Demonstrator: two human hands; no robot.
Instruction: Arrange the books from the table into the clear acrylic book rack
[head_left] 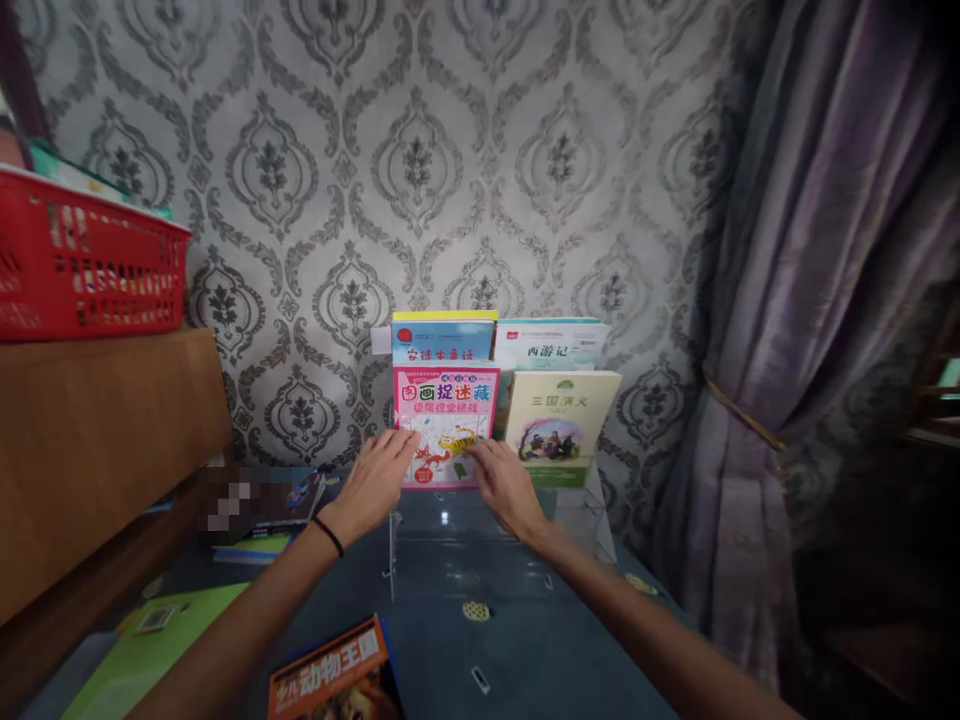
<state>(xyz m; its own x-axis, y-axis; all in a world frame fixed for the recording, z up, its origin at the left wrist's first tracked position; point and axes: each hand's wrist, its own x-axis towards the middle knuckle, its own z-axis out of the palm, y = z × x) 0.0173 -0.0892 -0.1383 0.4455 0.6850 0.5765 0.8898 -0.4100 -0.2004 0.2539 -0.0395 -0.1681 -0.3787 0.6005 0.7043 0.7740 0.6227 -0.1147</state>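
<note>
A pink children's picture book (448,415) stands upright in a clear tiered acrylic stand (487,560). My left hand (377,478) is at its left edge, with the fingers over the front cover. On the opposite side, my right hand (506,485) has its bent fingers closed at the lower right edge. Behind the pink book rises a blue book with a yellow top (444,335). To the right stand a cream and green book (562,430) and, behind it, a pale blue book (551,345). Both thumbs are mostly hidden.
An orange animal book (337,675) lies at the front of the dark table. A green book (161,640) and a small pile of books (277,510) are on the left. A red basket (94,255) sits on a wooden cabinet (112,450). Purple curtains (765,350) hang at right.
</note>
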